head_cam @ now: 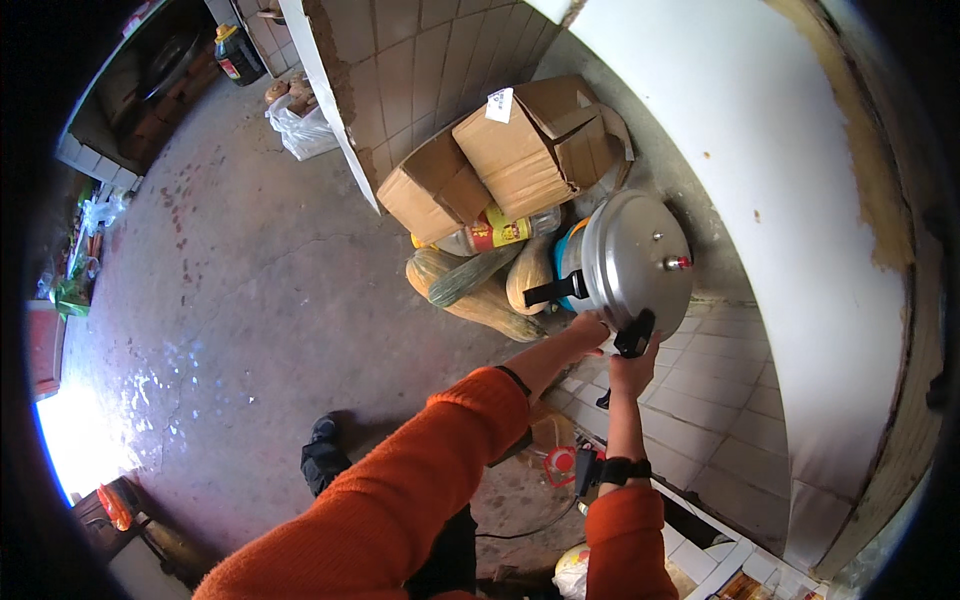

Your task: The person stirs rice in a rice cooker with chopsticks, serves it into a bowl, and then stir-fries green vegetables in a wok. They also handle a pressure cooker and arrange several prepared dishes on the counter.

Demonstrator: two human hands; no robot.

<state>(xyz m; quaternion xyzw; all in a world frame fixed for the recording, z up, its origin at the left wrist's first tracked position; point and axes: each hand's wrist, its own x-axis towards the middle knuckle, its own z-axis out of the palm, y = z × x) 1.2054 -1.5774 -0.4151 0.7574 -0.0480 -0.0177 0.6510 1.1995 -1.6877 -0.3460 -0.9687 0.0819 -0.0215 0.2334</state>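
A silver metal pressure cooker (637, 255) with a red-tipped valve on its domed lid stands before me, against the tiled corner. One black handle (553, 291) juts out from its left side. My right hand (634, 369) grips the black handle (634, 334) at the lid's near edge. Close beside it, my left hand (586, 334) is curled against the cooker's side just under the lid rim; its fingertips are partly hidden. A black strap with a small device (600, 471) sits on my right wrist. The far side of the cooker is out of sight.
Left of the cooker lie several long squashes (480, 296) and a plastic bottle (495, 231), with open cardboard boxes (517, 154) above. A white-tiled ledge (720, 405) and a white curved wall (720, 112) bound the right. A white bag (304, 131) sits farther off on the concrete floor (255, 247).
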